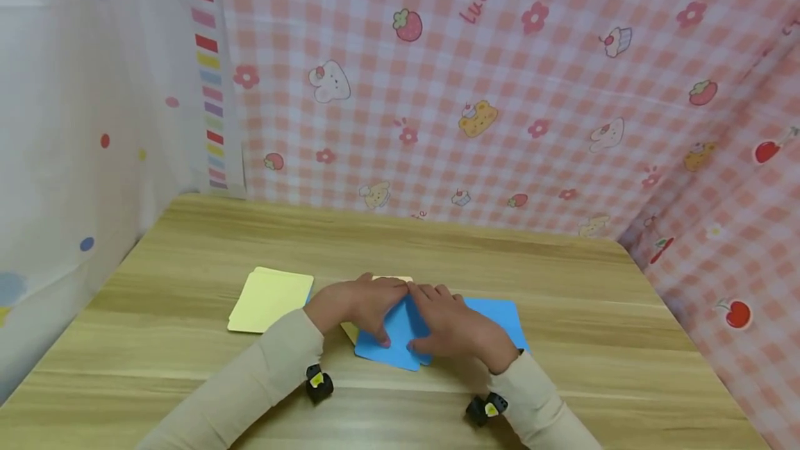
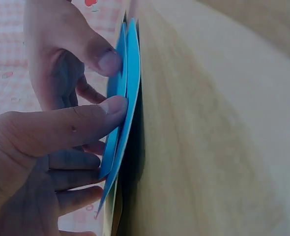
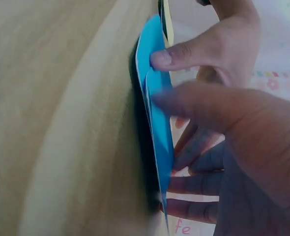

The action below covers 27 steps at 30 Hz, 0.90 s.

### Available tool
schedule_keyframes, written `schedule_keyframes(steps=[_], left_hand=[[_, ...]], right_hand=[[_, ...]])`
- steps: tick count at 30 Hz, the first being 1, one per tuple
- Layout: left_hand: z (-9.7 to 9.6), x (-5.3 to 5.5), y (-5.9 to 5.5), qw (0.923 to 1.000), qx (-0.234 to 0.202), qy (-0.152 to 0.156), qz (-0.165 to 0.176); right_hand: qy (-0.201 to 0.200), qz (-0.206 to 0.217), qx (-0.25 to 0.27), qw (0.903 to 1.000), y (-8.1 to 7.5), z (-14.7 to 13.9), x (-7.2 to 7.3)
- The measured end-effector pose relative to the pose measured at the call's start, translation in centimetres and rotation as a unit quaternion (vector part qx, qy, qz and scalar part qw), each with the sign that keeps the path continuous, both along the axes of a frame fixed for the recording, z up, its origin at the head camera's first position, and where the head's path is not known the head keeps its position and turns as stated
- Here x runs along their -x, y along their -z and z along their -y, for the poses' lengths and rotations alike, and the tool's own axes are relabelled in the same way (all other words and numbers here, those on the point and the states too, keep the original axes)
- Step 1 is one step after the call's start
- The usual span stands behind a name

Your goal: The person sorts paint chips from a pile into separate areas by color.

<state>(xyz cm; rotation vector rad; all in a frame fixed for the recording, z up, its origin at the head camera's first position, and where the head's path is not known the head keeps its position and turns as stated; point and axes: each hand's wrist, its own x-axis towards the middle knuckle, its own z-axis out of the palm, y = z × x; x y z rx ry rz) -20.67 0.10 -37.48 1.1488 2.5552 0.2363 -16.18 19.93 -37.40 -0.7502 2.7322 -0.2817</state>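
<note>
Several blue cards [image 1: 400, 328] lie overlapped and slightly fanned between the two hands at the middle of the table. My left hand [image 1: 369, 305] holds their left side, its thumb [image 2: 98, 115] on the upper blue faces and its fingers toward the far edge. My right hand [image 1: 446, 325] grips the right side likewise, thumb [image 3: 177, 103] on top. In both wrist views the blue cards are tilted, with a dark gap between their near edge and the table. Parts of yellow cards [image 1: 348, 331] show beneath and behind them; the hands hide the rest.
A loose stack of pale yellow cards [image 1: 271, 301] lies left of the hands, a bit of blue showing at its right edge. Another blue card [image 1: 500, 314] lies to the right, partly behind the right hand. The wooden table [image 1: 400, 415] ends at a checked cloth wall [image 1: 437, 75].
</note>
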Motion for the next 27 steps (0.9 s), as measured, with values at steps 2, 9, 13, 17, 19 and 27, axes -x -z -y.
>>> schedule_keyframes(steps=[2,9,13,17,19,27], left_hand=[[0.2,0.0,0.0,1.0,-0.004,0.001,-0.007],[0.5,-0.1,-0.3,0.9998,0.004,-0.014,0.01],[0.5,-0.4,-0.3,0.9993,0.024,-0.021,0.017],[0.3,-0.7,-0.2,0.9996,0.022,-0.017,-0.003],[0.3,-0.7,-0.3,0.9997,0.018,-0.013,-0.014],[1.3,-0.4,-1.7,0.9988,-0.039,0.012,-0.026]], right_hand=[[0.0,0.009,0.002,1.0,-0.1,-0.1,0.0],[-0.018,-0.001,-0.021,0.9996,-0.1,-0.1,-0.3],[-0.026,-0.022,-0.042,0.9985,-0.1,0.0,-0.4],[-0.02,-0.014,-0.046,0.9986,-0.1,0.1,-0.3],[-0.019,-0.008,-0.046,0.9988,-0.2,0.1,-0.3],[-0.035,-0.022,0.001,0.9992,-1.6,-0.5,-0.2]])
